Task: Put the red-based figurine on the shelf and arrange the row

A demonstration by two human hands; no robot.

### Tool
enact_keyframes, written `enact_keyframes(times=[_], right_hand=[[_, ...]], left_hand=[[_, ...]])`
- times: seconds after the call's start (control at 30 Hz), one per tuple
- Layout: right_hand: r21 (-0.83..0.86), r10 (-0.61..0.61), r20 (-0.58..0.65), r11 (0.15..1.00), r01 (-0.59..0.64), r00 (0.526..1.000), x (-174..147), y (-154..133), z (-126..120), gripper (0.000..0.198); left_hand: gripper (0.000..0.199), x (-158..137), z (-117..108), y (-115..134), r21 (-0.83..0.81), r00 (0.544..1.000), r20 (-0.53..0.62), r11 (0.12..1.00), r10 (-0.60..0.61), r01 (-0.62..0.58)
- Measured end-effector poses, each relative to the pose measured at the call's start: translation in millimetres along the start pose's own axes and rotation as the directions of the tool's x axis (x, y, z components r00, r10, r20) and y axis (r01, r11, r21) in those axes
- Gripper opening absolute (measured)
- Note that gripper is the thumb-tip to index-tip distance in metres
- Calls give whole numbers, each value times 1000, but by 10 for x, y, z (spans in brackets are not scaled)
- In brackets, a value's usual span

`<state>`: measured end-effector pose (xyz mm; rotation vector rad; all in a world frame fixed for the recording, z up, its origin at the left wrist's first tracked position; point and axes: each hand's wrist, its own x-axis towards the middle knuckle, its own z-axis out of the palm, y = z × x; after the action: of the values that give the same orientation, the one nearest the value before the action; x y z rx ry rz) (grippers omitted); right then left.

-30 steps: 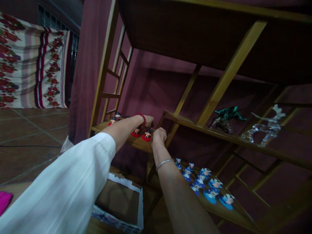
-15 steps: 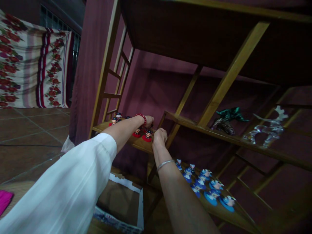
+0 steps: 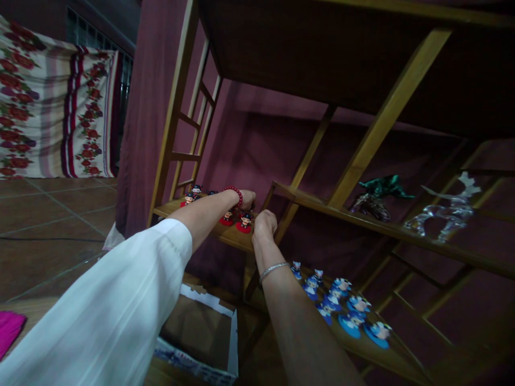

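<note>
My left hand (image 3: 247, 199), with a red bead bracelet at its wrist, reaches over the small left shelf (image 3: 237, 237). Its fingers bend down around a dark-topped figurine (image 3: 252, 207), which is mostly hidden. Just in front stand red-based figurines with black hats, one nearest (image 3: 244, 222) and another (image 3: 227, 216) to its left. More of the same kind (image 3: 189, 199) stand at the shelf's left end, partly behind my forearm. My right hand (image 3: 264, 222), below a silver bracelet, is curled closed beside the shelf's right end. What its fingers hold, if anything, is hidden.
Several blue-based figurines (image 3: 350, 323) stand on a lower shelf at right. Above them, a green ornament (image 3: 374, 195) and a clear deer figure (image 3: 444, 212) occupy another shelf. An open cardboard box (image 3: 233, 343) lies below my arms. Wooden uprights (image 3: 314, 147) divide the rack.
Both hands stay at almost the same place over the left shelf. The whole view shifts very slightly; no figurine visibly changes place.
</note>
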<state>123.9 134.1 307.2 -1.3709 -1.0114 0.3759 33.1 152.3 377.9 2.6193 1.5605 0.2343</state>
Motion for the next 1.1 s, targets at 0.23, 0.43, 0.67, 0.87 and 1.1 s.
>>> enact_keyframes(times=[0.23, 0.43, 0.67, 0.87, 1.1], right_hand=[[-53, 70, -31, 996, -71, 997, -50, -74, -16, 20], [-46, 55, -8, 997, -55, 998, -34, -69, -17, 18], [-15, 81, -29, 997, -81, 996, -62, -73, -12, 15], [-25, 106, -33, 994, -107, 994, -74, -105, -18, 18], [-21, 107, -50, 994, -108, 993, -112, -127, -27, 25]], left_hand=[[34, -20, -14, 11, 17, 1000, -1, 1000, 16, -16], [35, -60, -3, 28, 76, 997, -56, 996, 46, -42], [56, -37, -120, -55, 55, 999, 35, 998, -24, 22], [58, -235, -274, -88, 115, 999, -42, 993, -22, 27], [37, -637, -439, -78, 76, 966, -245, 995, 79, -62]])
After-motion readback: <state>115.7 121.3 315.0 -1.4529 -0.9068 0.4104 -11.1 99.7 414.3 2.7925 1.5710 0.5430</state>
